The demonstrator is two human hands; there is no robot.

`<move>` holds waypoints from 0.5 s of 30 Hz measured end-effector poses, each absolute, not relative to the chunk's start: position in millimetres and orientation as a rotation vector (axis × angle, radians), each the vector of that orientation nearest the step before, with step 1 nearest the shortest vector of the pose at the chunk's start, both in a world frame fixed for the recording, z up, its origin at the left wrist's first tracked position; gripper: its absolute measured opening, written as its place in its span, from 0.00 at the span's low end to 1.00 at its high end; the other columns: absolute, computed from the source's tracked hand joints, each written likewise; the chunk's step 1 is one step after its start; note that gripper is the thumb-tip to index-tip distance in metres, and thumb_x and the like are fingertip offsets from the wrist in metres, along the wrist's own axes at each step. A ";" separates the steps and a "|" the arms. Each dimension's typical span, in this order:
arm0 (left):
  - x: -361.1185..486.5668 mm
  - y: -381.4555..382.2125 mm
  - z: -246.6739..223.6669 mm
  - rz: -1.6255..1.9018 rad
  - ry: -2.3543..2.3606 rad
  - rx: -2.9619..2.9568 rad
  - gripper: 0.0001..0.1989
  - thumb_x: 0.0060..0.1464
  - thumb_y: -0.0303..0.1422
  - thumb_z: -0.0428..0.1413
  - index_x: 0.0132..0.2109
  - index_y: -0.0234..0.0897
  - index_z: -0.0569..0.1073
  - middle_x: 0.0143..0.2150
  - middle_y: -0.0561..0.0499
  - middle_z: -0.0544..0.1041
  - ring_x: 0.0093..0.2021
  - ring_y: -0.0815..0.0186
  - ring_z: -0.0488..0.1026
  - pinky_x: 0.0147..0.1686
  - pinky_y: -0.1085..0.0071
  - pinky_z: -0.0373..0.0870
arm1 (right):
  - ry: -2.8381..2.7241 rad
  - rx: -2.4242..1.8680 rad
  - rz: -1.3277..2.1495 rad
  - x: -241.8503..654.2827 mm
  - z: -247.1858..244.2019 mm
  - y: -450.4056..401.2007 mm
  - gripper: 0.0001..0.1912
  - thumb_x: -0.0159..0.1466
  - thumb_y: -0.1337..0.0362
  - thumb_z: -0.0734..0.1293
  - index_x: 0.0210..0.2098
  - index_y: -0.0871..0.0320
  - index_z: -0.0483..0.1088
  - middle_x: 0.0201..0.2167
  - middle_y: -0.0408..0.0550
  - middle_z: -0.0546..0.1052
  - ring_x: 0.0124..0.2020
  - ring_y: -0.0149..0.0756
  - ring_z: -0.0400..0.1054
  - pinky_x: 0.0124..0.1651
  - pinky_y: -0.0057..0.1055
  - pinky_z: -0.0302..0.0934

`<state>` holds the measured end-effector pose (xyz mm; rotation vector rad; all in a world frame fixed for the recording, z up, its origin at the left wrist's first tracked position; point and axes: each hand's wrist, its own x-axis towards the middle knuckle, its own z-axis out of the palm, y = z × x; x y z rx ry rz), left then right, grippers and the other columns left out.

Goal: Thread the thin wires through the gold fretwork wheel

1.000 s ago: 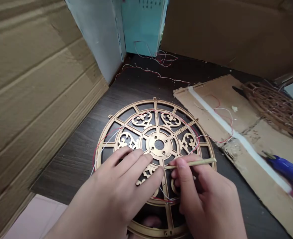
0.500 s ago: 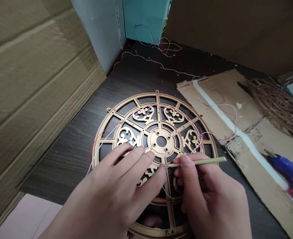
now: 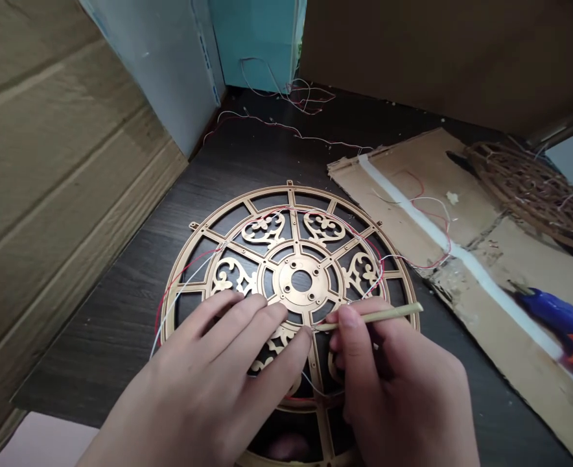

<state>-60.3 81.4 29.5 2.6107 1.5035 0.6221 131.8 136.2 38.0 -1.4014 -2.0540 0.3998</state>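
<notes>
A round gold openwork frame [image 3: 296, 224] with scroll patterns lies flat on the dark wooden table [image 3: 121, 311]. Thin red and white wires [image 3: 189, 272] run around its inner ring. My left hand [image 3: 218, 376] rests flat on the frame's near left part, fingers spread towards the hub. My right hand [image 3: 388, 383] pinches a thin bamboo stick [image 3: 378, 316] like a pen, its tip touching the frame just below the hub, beside my left fingertips.
A torn cardboard sheet [image 3: 413, 175] with a white strip lies right of the frame; a blue and orange glue gun [image 3: 559, 324] rests on it. A brown openwork disc [image 3: 529, 188] sits far right. Cardboard walls stand left and behind. Loose wires [image 3: 286, 97] trail at the back.
The view has shifted a little, so the frame sits lower and further left. Both hands stay in the same place on the frame, the stick still at the same spot.
</notes>
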 end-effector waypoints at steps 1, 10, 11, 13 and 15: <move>-60.8 81.7 28.3 0.628 1.498 2.630 0.25 0.64 0.38 0.50 0.65 0.34 0.68 0.59 0.43 0.72 0.62 0.52 0.66 0.69 0.52 0.51 | -2.059 -1.394 0.409 132.0 38.7 136.6 0.14 0.73 0.66 0.63 0.30 0.58 0.73 0.24 0.46 0.78 0.20 0.29 0.71 0.20 0.22 0.61; -59.7 80.1 26.4 0.658 1.581 2.751 0.25 0.64 0.40 0.52 0.63 0.32 0.71 0.57 0.40 0.73 0.60 0.48 0.67 0.65 0.51 0.58 | -2.146 -1.398 0.426 135.8 43.6 134.9 0.13 0.73 0.68 0.62 0.33 0.57 0.75 0.25 0.44 0.80 0.22 0.30 0.75 0.22 0.22 0.64; -60.0 79.6 26.7 0.655 1.570 2.731 0.25 0.64 0.40 0.52 0.63 0.33 0.70 0.58 0.41 0.73 0.60 0.49 0.67 0.66 0.51 0.57 | -2.145 -1.404 0.425 136.2 43.2 134.6 0.13 0.73 0.67 0.63 0.33 0.57 0.75 0.26 0.45 0.80 0.24 0.31 0.76 0.24 0.22 0.66; -60.7 79.4 27.0 0.632 1.555 2.691 0.25 0.65 0.40 0.51 0.64 0.34 0.70 0.58 0.42 0.73 0.60 0.49 0.68 0.67 0.50 0.56 | -2.137 -1.411 0.420 136.7 42.0 134.6 0.13 0.73 0.67 0.63 0.32 0.57 0.74 0.27 0.45 0.81 0.25 0.31 0.77 0.24 0.22 0.66; -61.0 80.5 26.9 0.628 1.552 2.687 0.25 0.66 0.41 0.50 0.64 0.34 0.70 0.58 0.42 0.73 0.60 0.50 0.67 0.67 0.51 0.55 | -2.129 -1.405 0.417 137.0 40.2 134.8 0.14 0.73 0.67 0.62 0.31 0.57 0.73 0.27 0.45 0.81 0.25 0.31 0.77 0.21 0.21 0.63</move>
